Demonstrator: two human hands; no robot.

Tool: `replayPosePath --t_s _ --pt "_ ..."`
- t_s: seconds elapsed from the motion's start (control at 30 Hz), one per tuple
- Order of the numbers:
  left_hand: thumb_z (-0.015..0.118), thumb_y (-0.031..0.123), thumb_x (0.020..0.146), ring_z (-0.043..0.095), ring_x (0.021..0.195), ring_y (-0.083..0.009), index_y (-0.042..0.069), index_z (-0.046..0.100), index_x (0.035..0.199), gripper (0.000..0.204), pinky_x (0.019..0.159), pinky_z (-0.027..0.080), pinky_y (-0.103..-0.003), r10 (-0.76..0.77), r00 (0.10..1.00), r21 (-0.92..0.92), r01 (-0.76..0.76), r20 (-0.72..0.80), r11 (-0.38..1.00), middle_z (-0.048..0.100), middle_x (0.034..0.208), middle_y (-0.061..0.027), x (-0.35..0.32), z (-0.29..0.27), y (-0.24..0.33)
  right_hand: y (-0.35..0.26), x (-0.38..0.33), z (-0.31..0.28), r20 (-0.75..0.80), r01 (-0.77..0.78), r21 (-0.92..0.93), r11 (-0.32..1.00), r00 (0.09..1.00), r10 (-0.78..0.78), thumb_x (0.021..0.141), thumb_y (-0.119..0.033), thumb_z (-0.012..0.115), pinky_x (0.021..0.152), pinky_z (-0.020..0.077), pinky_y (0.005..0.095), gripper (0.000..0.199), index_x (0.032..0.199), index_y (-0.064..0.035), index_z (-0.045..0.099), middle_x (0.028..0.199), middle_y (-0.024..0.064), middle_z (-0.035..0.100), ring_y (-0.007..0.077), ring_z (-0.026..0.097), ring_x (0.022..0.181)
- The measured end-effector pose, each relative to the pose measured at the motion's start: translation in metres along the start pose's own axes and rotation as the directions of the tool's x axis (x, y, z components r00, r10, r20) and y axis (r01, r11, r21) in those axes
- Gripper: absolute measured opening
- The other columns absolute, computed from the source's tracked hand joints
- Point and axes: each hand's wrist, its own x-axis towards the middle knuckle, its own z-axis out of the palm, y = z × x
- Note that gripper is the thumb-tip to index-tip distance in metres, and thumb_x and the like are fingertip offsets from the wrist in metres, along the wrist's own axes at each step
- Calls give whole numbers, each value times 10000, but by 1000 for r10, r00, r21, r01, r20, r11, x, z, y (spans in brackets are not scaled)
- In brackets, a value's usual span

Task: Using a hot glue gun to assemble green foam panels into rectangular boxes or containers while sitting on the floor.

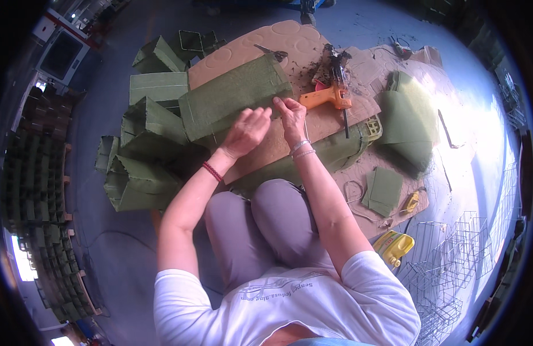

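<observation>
The green piece (235,95) in front of me looks like matt cloth, slightly rough; the cardboard (298,43) is dull brown paper board; the glue gun (337,96) has a smooth orange plastic body; the yellow bottle (397,245) is glossy plastic; my trousers (235,230) are matt, soft-looking cloth.

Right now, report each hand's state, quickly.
Left hand: fingers curled by the near edge of the green fabric panel; whether it holds anything cannot be told.
Right hand: closed, pinching the panel's right end.
</observation>
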Motion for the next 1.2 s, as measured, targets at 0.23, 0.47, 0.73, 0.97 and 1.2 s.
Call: replayPosePath --t_s 0.23,0.47,0.73,0.97,1.2 --pt "552 285 896 616 851 -113 38 667 923 274 715 472 -260 -227 563 -598 791 795 -131 653 944 -72 3 38 24 -2 -1 -1 22 -1 -77 997 1000 3 790 -153 720 511 308 207 243 631 -26 588 593 -59 533 25 401 560" --pt "649 292 857 605 914 -114 88 641 1028 267 776 459 -252 -547 485 -672 122 682 -730 653 983 -26 13 64 45 -3 -1 0 77 -16 36 999 997 13 805 -131 703 494 347 208 214 648 -24 604 609 -40 560 35 436 538" --pt "740 243 781 423 576 -37 116 643 783 160 525 331 -206 -672 241 -673 -94 700 -734 524 646 73 36 65 53 0 2 -7 95 -20 5 1000 995 19 808 -123 699 507 317 202 195 664 -22 615 624 -46 567 25 428 571" --pt "745 147 768 363 507 -33 144 569 656 208 479 277 -199 -742 157 -725 -159 652 -671 472 594 81 56 60 53 2 7 -18 117 27 -27 999 993 -24 816 -123 694 540 329 191 152 716 -22 639 671 -43 586 20 454 606" --pt "748 172 767 370 508 -31 141 577 663 203 476 290 -205 -813 168 -807 -123 557 -578 495 614 86 51 63 52 -21 5 -18 -6 109 -32 994 994 -109 824 -133 691 574 366 171 122 865 -20 670 758 -52 611 16 487 643"
